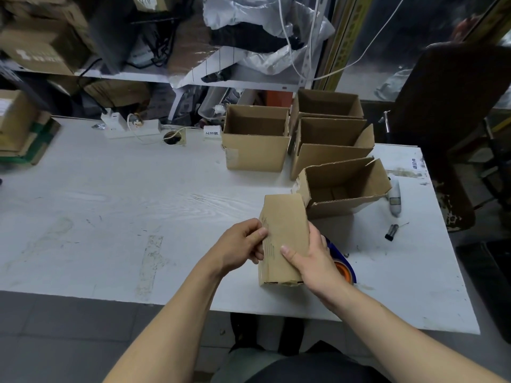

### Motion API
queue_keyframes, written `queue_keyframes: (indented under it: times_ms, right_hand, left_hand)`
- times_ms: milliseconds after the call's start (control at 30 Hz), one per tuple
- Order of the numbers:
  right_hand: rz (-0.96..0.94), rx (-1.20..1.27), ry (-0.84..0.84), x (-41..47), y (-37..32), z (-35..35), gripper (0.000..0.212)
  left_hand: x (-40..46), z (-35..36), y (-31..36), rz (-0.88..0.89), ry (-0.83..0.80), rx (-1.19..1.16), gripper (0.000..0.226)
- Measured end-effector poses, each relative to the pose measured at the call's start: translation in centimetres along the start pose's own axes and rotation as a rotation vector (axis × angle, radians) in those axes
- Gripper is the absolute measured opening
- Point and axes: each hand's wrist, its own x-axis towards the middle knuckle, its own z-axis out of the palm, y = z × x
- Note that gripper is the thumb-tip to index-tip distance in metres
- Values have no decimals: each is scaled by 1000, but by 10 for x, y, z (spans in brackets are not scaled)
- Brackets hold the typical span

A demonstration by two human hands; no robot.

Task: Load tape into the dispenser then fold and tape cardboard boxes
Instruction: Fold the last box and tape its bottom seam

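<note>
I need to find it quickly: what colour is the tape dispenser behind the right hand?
Dark blue, with an orange core, seen in the head view: tape dispenser.

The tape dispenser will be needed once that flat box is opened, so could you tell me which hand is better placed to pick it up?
Probably the right hand: the tape dispenser lies just beyond it, while the left hand is across the flat box both hold.

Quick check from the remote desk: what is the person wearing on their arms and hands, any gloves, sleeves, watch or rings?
Nothing shows on them. The left hand and right hand are bare, with no gloves, rings or watch visible. Both forearms are bare as far as the frame edge, no sleeves in view.
</note>
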Motion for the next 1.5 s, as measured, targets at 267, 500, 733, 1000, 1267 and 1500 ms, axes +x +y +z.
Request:
queue_keyframes:
  times_ms: [267,500,733,1000,1267,1500]
  right_hand:
    - [11,-30,30,-1,-3,2,96]
    - [11,-7,42,-4,-4,4,90]
    - [28,49,52,-4,-8,4,87]
    - [9,125,53,-20,-1,9,77]
    - [3,374,-41,-19,-2,-17,59]
    - [112,679,-256,-6,13,-15,60]
  left_hand:
    - [-14,6,-6,-3,43,226,35]
    - [-25,-2,-13,-64,-130,46,26]
    - [-25,2,-1,-116,-61,112,24]
    - [-29,-4,-3,-147,-28,134,36]
    - [-21,-2,-16,-128,90,-73,58]
    - [-13,-19,-39,-227,260,-124,112]
